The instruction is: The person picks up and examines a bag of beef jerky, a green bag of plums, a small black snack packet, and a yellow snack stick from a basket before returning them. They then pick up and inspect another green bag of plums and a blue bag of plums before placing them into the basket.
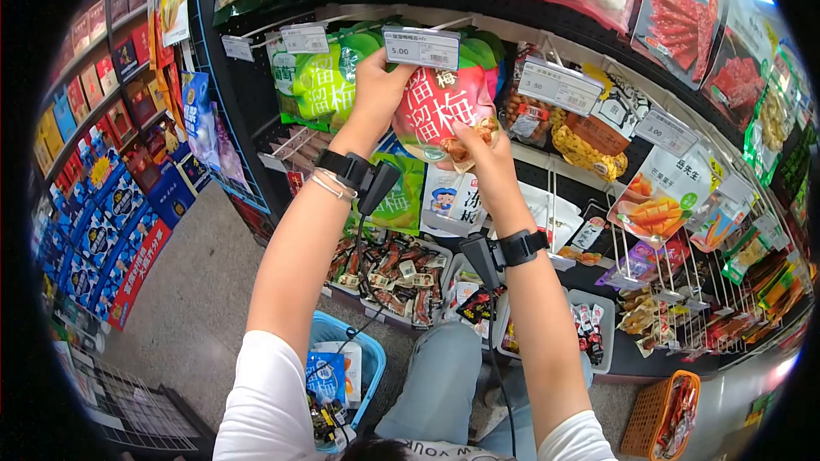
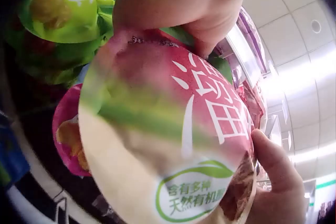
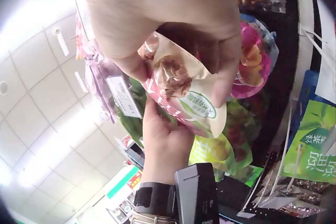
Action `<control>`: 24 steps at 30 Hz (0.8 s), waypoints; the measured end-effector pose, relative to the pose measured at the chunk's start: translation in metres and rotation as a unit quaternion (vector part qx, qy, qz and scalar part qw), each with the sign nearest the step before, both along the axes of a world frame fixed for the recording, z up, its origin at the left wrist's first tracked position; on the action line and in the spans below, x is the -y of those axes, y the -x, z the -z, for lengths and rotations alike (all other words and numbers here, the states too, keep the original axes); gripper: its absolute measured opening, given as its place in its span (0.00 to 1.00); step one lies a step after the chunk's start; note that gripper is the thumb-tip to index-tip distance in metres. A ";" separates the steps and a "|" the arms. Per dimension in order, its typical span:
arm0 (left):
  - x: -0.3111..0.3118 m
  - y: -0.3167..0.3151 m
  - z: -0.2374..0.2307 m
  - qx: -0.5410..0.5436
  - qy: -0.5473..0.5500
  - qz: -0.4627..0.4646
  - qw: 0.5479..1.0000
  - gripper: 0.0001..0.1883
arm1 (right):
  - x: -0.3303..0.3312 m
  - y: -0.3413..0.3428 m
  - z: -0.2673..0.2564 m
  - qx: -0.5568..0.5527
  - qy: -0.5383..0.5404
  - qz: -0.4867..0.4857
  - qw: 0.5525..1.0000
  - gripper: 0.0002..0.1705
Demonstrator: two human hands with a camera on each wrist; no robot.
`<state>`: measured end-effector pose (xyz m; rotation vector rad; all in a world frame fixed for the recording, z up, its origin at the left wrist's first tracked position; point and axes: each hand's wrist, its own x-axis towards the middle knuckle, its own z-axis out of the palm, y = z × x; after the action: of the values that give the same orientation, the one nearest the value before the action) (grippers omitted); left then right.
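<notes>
A pink and cream snack bag (image 1: 437, 115) with large white characters hangs just below a price tag (image 1: 420, 49) reading 5.00. My left hand (image 1: 380, 90) grips the bag's upper left edge, its thumb beside the tag. My right hand (image 1: 489, 162) holds the lower right corner, thumb on the printed front; the right wrist view shows its fingers curled behind the bag (image 3: 173, 74). Green bags (image 1: 323, 81) of a similar design hang to the left. In the left wrist view the bag's front (image 2: 157, 124) bulges close to the camera.
Shelf hooks hold nut packs (image 1: 531, 111), dried mango bags (image 1: 658, 196) and other snacks. Bins (image 1: 397, 277) of small wrapped snacks stand below. A blue basket (image 1: 371, 358) with packets is at the lower left, an orange basket (image 1: 642, 414) at the lower right.
</notes>
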<state>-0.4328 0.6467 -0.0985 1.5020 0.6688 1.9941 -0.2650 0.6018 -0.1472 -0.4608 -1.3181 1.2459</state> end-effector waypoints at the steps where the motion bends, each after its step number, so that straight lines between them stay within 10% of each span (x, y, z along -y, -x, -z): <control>1: -0.001 0.001 0.000 0.002 0.002 0.001 1.000 0.10 | -0.001 0.000 0.001 0.002 -0.004 0.000 1.000 0.20; 19: 0.011 -0.004 0.000 -0.032 -0.058 -0.008 0.998 0.08 | 0.003 -0.008 0.009 -0.013 0.021 -0.016 1.000 0.26; 24: 0.005 0.000 -0.001 -0.001 -0.032 -0.014 0.999 0.09 | 0.007 -0.002 0.000 -0.022 -0.001 0.015 1.000 0.13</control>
<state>-0.4328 0.6416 -0.0979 1.5411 0.6352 2.0529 -0.2635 0.5943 -0.1475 -0.4473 -1.2710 1.2223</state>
